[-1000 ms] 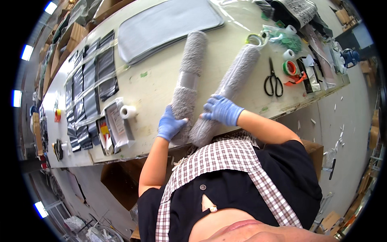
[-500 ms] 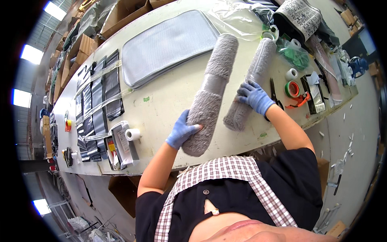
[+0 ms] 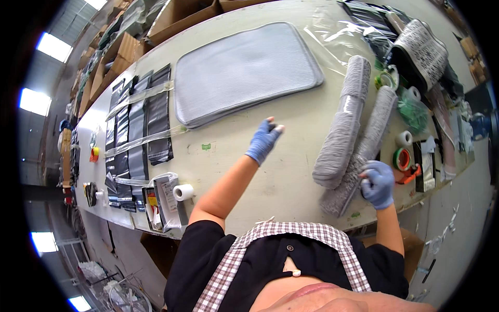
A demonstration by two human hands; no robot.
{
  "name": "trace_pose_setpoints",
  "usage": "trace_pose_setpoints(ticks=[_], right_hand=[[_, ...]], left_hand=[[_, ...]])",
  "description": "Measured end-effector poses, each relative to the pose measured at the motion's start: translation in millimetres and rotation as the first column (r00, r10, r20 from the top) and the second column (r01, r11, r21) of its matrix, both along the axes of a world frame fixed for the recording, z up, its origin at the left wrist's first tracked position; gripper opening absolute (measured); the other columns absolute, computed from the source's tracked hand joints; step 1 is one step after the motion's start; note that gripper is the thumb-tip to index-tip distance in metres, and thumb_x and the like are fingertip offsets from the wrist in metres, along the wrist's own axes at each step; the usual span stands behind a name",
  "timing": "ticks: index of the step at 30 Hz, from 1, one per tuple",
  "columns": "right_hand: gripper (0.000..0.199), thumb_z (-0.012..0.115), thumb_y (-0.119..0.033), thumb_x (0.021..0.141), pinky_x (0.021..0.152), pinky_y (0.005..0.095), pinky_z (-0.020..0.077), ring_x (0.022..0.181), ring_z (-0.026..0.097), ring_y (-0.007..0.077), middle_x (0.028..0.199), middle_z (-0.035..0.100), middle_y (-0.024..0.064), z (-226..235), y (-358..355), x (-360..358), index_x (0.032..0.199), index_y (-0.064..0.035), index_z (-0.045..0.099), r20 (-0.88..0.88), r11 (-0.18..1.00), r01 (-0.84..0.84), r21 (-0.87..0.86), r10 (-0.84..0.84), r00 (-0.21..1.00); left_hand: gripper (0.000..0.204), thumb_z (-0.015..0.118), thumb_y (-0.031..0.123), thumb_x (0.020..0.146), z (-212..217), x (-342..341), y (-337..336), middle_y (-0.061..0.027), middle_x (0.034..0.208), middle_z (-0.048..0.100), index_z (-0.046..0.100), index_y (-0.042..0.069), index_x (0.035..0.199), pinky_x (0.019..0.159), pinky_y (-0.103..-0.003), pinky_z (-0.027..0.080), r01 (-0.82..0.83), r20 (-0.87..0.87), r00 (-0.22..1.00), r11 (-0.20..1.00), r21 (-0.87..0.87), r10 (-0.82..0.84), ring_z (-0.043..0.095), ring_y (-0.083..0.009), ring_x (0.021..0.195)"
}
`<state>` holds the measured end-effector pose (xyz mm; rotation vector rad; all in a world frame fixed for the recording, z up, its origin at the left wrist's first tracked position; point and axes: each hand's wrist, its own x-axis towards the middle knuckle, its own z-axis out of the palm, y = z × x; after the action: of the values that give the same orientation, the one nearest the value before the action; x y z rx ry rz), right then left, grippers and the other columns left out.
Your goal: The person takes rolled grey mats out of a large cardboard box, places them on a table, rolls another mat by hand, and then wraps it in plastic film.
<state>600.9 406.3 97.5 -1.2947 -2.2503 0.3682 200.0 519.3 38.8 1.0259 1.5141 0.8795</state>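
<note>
Grey rolls point(image 3: 340, 132), two, lie at one o'clock; left hand point(image 3: 263, 144) empty, fingers open; we can't tell whether our right hand point(image 3: 378, 185) grips.

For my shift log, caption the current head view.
Two fluffy grey rolls lie side by side, the right hand close beside them; the empty left hand is over the table.

Gray rolls point(image 3: 340, 140) on pale table point(image 3: 283, 179)
</note>
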Motion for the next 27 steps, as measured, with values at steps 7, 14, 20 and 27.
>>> trace_pose_setpoints(ticks=[7, 14, 20, 27], right_hand=[[0.085, 0.082, -0.043, 0.075, 0.114, 0.0463, 0.0324, 0.137, 0.038, 0.0365, 0.145, 0.04, 0.0208, 7, 54, -83, 0.139, -0.001, 0.046, -0.069, 0.956, 0.291, 0.035, -0.289, 0.955], [0.13, 0.091, -0.045, 0.066, 0.119, 0.0461, 0.0293, 0.145, 0.024, 0.0412, 0.155, 0.019, 0.0299, -39, 139, -220, 0.156, -0.0036, 0.007, -0.057, 0.591, 0.516, -0.62, -0.689, 0.722], [0.116, 0.087, -0.013, 0.067, 0.11, 0.041, 0.0437, 0.122, 0.054, 0.0333, 0.136, 0.049, 0.0218, -78, 153, -183, 0.153, -0.0019, 0.011, -0.466, 0.541, 0.196, -0.818, -0.823, 0.325], [0.087, 0.083, -0.013, 0.074, 0.093, 0.0364, 0.056, 0.109, 0.063, 0.0265, 0.125, 0.059, 0.0149, 16, 206, -77, 0.146, 0.0039, 0.036, -0.808, 0.872, -0.013, -0.49, -0.448, 0.383]], left_hand=[[0.065, 0.07, 0.044, 0.092, -11, -106, 77, -0.0191, 0.131, 0.056, 0.046, 0.005, 0.137, 0.095, -0.045, 0.056, -0.484, 0.576, 0.41, 0.704, -0.52, 0.707, 0.058, -0.0348, 0.117], [0.036, 0.076, 0.033, 0.09, -43, -89, 106, -0.0126, 0.108, 0.067, 0.063, 0.009, 0.112, 0.082, -0.043, 0.063, -0.616, 0.534, 0.349, 0.617, -0.489, 0.771, 0.066, -0.0317, 0.1], [0.012, 0.072, 0.02, 0.093, -42, -78, 99, -0.0064, 0.091, 0.071, 0.067, 0.011, 0.098, 0.068, -0.033, 0.063, -0.644, 0.545, 0.414, 0.658, -0.39, 0.729, 0.069, -0.0211, 0.082], [0.016, 0.072, 0.024, 0.094, -17, -78, -7, -0.0013, 0.098, 0.067, 0.065, 0.012, 0.103, 0.07, -0.03, 0.06, -0.539, 0.481, 0.541, 0.724, -0.432, 0.69, 0.066, -0.0176, 0.087]])
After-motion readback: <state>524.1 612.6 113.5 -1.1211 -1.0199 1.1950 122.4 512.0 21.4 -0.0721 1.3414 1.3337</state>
